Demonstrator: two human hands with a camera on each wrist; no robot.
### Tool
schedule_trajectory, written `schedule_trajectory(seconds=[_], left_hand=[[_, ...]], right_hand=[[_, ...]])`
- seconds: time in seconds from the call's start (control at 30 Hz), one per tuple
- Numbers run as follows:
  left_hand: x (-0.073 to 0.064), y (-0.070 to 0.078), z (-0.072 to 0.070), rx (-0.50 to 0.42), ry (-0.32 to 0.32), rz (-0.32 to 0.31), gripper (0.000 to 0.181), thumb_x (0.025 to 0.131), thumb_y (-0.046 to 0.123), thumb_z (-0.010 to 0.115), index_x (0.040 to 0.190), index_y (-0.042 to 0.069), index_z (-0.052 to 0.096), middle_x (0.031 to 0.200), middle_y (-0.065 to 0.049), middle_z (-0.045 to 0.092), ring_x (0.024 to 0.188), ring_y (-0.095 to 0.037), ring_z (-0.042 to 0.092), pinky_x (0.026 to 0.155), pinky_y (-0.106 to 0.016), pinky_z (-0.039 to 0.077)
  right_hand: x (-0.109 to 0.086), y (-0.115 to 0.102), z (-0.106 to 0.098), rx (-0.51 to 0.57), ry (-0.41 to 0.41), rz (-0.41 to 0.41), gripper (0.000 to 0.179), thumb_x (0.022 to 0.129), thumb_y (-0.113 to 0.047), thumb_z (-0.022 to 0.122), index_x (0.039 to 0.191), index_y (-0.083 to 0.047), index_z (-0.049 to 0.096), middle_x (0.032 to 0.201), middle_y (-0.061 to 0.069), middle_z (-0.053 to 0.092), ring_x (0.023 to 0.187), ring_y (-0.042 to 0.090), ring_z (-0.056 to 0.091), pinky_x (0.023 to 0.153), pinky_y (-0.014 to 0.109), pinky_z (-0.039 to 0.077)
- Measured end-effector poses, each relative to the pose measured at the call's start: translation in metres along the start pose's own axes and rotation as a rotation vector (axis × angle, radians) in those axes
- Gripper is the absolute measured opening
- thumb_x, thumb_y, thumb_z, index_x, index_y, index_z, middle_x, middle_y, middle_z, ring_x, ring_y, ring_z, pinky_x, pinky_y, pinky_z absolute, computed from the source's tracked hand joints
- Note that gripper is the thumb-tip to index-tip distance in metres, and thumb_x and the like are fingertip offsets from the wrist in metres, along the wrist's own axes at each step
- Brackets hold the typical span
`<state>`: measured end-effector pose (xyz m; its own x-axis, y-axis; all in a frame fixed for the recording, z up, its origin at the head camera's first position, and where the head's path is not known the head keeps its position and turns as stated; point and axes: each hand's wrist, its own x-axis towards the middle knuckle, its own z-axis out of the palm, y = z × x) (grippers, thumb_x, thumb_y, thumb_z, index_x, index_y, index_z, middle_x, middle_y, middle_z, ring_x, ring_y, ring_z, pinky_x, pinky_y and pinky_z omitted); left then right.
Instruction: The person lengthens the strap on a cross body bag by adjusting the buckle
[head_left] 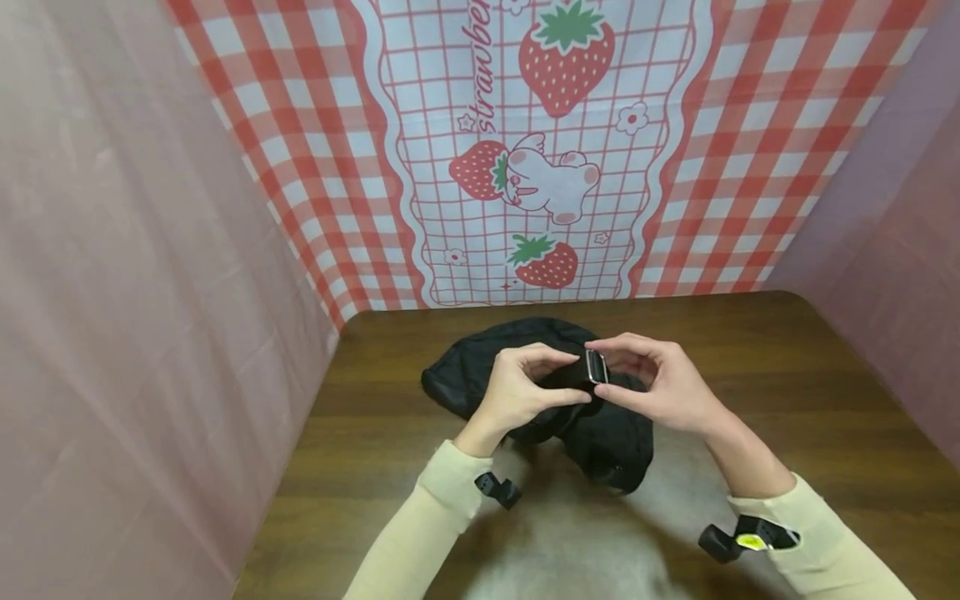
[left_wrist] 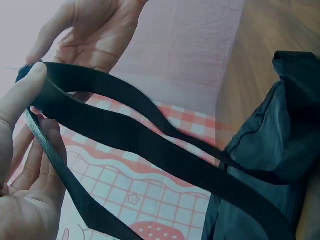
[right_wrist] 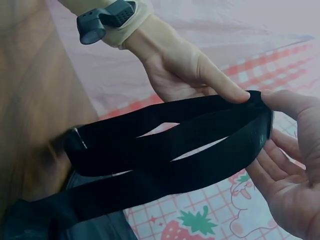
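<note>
A black fabric bag [head_left: 465, 367] lies on the table below both hands. Its black strap [head_left: 564, 377] is raised off it, and a silver-edged slide buckle [head_left: 597, 367] sits at the strap's upper end. The left hand [head_left: 517, 387] pinches the strap beside the buckle between thumb and fingers. From the other side, the right hand [head_left: 671, 387] pinches the buckle end with its thumb and fingertips. In the right wrist view, layers of strap [right_wrist: 165, 150] run side by side from the fingers, with a second metal piece [right_wrist: 79, 137] at the far bend.
The brown wooden table [head_left: 360, 467] carries the bag near its back edge. Behind it hangs a red-checked strawberry cloth [head_left: 525, 167]. Pinkish curtains [head_left: 135, 292] close off the sides. Each sleeve bears a small black wrist camera [head_left: 498, 490].
</note>
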<state>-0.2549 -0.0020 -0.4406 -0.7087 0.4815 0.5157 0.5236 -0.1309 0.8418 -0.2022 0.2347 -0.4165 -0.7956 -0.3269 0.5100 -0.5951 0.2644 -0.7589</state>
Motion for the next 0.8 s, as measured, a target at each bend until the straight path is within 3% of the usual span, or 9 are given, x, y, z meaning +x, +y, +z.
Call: schedule_trajectory(seconds=[0.3, 0.5, 0.7, 0.8], left_hand=[[-0.0026, -0.0004, -0.0046, -0.048, 0.017, 0.027, 0.039, 0.081, -0.01, 0.086, 0.119, -0.009, 0.077, 0.113, -0.028, 0.076, 0.107, -0.02, 0.077, 0.1, -0.036, 0.063], [0.0003, 0.0002, -0.0028, 0.013, 0.02, 0.068, 0.042, 0.077, -0.008, 0.09, 0.117, -0.008, 0.078, 0.108, -0.026, 0.077, 0.099, -0.021, 0.079, 0.091, -0.037, 0.066], [0.0035, 0.0023, -0.0019, 0.011, -0.018, 0.015, 0.039, 0.08, -0.006, 0.089, 0.117, -0.007, 0.078, 0.112, -0.025, 0.078, 0.105, -0.016, 0.077, 0.098, -0.034, 0.064], [0.0043, 0.003, -0.001, 0.001, -0.044, -0.014, 0.038, 0.08, -0.007, 0.089, 0.116, -0.008, 0.078, 0.113, -0.026, 0.077, 0.107, -0.021, 0.078, 0.1, -0.032, 0.062]], right_hand=[[-0.001, 0.001, 0.0006, -0.04, 0.017, -0.017, 0.053, 0.085, 0.012, 0.081, 0.135, -0.002, 0.07, 0.12, 0.003, 0.072, 0.104, 0.005, 0.072, 0.091, 0.017, 0.061], [0.0, 0.0027, 0.0011, -0.034, 0.013, -0.019, 0.053, 0.085, 0.012, 0.08, 0.136, -0.002, 0.07, 0.121, 0.0, 0.072, 0.104, 0.004, 0.071, 0.092, 0.018, 0.061], [-0.0004, 0.0048, 0.0008, -0.039, 0.001, -0.021, 0.054, 0.085, 0.012, 0.08, 0.136, -0.001, 0.068, 0.124, 0.004, 0.071, 0.106, 0.004, 0.071, 0.093, 0.016, 0.06], [-0.0014, 0.0056, 0.0008, -0.073, -0.024, -0.009, 0.054, 0.086, 0.009, 0.082, 0.137, -0.003, 0.068, 0.123, 0.008, 0.072, 0.106, 0.005, 0.072, 0.093, 0.015, 0.059]])
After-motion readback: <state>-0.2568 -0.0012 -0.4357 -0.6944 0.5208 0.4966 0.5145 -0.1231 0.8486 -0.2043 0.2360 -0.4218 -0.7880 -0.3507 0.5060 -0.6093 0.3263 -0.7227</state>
